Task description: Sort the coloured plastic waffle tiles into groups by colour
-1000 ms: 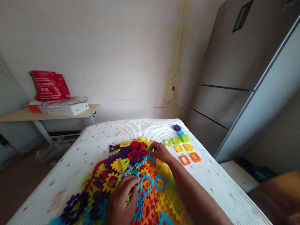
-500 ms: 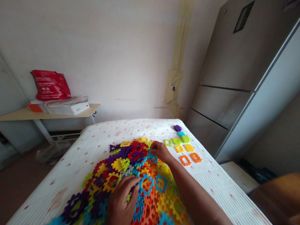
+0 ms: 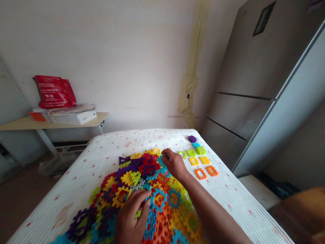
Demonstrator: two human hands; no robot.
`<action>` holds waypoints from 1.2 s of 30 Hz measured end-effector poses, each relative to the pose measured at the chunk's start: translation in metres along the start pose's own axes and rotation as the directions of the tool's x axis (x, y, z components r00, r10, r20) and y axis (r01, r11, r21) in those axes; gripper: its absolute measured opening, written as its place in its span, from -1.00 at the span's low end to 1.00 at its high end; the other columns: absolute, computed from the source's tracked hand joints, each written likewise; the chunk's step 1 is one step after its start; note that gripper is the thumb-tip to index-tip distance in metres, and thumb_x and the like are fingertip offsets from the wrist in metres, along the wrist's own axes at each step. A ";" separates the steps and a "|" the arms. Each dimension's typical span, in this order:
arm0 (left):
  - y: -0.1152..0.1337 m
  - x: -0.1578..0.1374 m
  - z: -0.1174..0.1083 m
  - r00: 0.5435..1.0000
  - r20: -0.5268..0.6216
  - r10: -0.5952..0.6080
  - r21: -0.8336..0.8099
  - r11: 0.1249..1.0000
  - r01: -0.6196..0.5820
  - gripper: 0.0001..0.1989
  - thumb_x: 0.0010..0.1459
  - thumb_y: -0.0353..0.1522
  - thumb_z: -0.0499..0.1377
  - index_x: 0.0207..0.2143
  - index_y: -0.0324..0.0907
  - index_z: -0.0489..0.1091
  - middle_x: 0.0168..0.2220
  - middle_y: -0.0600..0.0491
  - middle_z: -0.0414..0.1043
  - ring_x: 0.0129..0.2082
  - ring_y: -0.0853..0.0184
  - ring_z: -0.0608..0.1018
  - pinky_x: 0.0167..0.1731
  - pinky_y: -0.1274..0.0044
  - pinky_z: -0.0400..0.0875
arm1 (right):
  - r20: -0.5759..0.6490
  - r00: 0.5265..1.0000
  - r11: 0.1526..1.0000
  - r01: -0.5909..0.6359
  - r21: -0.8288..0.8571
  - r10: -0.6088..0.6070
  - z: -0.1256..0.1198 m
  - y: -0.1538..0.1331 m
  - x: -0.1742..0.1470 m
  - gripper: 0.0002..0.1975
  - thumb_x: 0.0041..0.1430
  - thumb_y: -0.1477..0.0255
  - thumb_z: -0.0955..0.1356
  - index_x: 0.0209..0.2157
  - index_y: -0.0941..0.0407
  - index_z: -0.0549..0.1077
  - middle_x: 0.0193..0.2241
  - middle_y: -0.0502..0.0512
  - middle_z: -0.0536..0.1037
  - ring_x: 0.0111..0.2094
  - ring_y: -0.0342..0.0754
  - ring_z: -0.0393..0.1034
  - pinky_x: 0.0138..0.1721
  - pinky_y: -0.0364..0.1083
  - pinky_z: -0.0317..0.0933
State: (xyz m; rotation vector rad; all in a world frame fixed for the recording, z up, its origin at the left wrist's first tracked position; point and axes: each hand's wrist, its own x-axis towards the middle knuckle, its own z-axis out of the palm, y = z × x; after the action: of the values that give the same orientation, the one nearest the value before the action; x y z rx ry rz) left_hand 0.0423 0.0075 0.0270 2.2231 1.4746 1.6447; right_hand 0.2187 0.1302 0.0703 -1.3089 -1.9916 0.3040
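Note:
A heap of toothed plastic building pieces (image 3: 158, 200) in several colours covers the near middle of the table. My left hand (image 3: 133, 215) rests low on the heap, its fingers curled and the thumb close to the index finger; what they hold, if anything, is hidden. A blue square frame piece (image 3: 159, 200) lies just right of its fingertips. At the heap's far right edge is my right hand (image 3: 175, 164), fingers bent and drawn together over blue pieces (image 3: 162, 163). Anything in its grip is out of sight. Red pieces (image 3: 149, 164) lie left of it.
Right of the heap, sorted pieces sit in short rows: purple (image 3: 192, 139), blue (image 3: 196, 145), lime (image 3: 191, 153), yellow (image 3: 204, 160) and orange (image 3: 212, 170). A fridge (image 3: 241, 81) stands at right. A side table (image 3: 20, 123) at left bears boxes and a red bag (image 3: 54, 91).
My right hand has risen slightly away from me at the heap's far edge, partly covering a lime frame piece. The lime piece by its fingertips no longer shows. My left hand has barely moved.

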 end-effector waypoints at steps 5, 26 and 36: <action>-0.001 -0.004 0.000 0.988 -0.021 -0.153 -0.049 0.987 0.151 -0.72 0.09 -0.30 0.16 -0.13 -0.11 0.44 -0.30 0.02 0.55 -0.39 0.36 0.58 -0.41 0.59 0.50 | 0.100 0.990 0.930 0.055 0.362 -0.098 0.006 -0.020 -0.012 -0.89 0.14 0.42 0.28 -0.27 0.09 0.36 -0.51 -0.08 0.38 -0.52 -0.21 0.21 -0.47 -0.24 0.09; 0.005 -0.007 0.000 0.873 -0.080 -0.481 -0.213 0.864 0.457 -0.55 0.05 -0.12 0.16 -0.05 -0.15 0.42 -0.36 0.04 0.51 -0.42 0.35 0.56 -0.38 0.55 0.47 | 0.304 0.924 0.588 -0.117 0.801 -0.230 0.009 -0.051 -0.029 -0.84 0.09 0.34 0.36 -0.33 0.12 0.34 -0.56 -0.10 0.30 -0.60 -0.26 0.11 -0.57 -0.25 0.04; -0.010 -0.009 -0.003 0.883 -0.051 -0.466 -0.170 0.876 0.452 -0.65 0.01 -0.15 0.18 -0.18 -0.10 0.49 -0.37 0.05 0.59 -0.43 0.30 0.60 -0.43 0.57 0.49 | 0.359 0.884 0.651 -0.085 0.754 -0.300 -0.001 -0.051 -0.029 -0.70 0.01 0.27 0.43 -0.25 0.13 0.39 -0.55 -0.11 0.28 -0.59 -0.28 0.08 -0.55 -0.25 0.04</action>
State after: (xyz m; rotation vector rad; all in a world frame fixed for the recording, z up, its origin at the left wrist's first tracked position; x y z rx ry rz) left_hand 0.0338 0.0051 0.0167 1.5716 1.6648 1.6419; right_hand 0.1906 0.0817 0.0863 -0.5741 -1.9274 1.3420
